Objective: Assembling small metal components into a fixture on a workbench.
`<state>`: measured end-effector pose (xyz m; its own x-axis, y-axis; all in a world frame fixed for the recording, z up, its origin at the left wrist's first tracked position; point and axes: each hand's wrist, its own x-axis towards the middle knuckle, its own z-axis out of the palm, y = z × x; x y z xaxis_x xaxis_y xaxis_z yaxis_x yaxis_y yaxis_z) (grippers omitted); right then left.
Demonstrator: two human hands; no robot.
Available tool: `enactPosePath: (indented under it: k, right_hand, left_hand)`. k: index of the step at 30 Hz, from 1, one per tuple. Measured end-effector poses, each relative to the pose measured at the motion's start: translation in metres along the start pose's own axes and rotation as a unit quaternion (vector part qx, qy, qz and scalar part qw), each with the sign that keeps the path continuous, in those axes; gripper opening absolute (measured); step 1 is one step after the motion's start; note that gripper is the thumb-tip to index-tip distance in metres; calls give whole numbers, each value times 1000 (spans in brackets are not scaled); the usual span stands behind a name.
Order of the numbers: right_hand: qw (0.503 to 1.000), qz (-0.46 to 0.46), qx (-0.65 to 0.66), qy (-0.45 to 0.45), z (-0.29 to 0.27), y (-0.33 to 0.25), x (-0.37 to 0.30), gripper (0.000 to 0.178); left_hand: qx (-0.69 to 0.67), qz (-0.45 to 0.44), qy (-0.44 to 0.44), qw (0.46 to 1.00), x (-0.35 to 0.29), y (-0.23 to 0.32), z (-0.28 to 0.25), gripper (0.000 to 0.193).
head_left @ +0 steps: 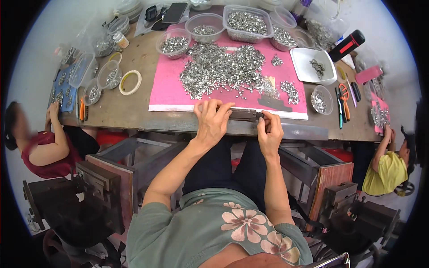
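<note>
- The person is sitting at the near edge of the wooden table (129,111), both forearms reaching up to a dark, narrow metal strip (243,115) that is lying flat along the front border of the pink mat (165,89).
- The strip is looking long and slim, dull brown-black, running left to right; only its right part is showing, since the left part is lying under the hand.
- The left hand (213,121) is resting palm-down over the strip's left part, fingers spread and curled loosely over the mat's edge, pressing on the strip rather than closing round it.
- The right hand (269,130) is closing its thumb and fingertips in a pinch at the strip's right end; whether a small piece is sitting between the fingertips I cannot tell.
- Just beyond the strip, a wide heap of small shiny metal clips (221,69) is spreading over the middle of the mat.
- Clear plastic tubs (247,22) filled with the same pieces are standing along the far side.
- Orange-handled scissors (343,96) are lying to the right, well apart from the hands.
- Two other people are working at the table's left and right ends, their hands on their own mats.
</note>
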<state>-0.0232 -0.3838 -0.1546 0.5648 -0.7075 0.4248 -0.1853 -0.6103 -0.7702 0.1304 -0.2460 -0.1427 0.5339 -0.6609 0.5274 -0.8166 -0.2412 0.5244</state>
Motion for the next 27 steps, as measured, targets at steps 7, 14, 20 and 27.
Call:
enactPosePath:
  k: [7, 14, 20, 27]
  right_hand:
    - [988, -134, -62, -51, -4, -9, 9, 53]
    - [984, -132, -115, -27, 4, 5, 2, 59]
    - [978, -153, -139, -13, 5, 7, -1, 53]
    - [977, -154, -145, -10, 5, 2, 1, 52]
  left_hand:
    - [1, 56, 18, 998, -7, -4, 11, 31]
    - [-159, 75, 87, 981, -28, -5, -9, 31]
    - [-476, -320, 145, 807, -66, -36, -61, 37]
    - [-395, -264, 20, 880, -65, -28, -53, 20]
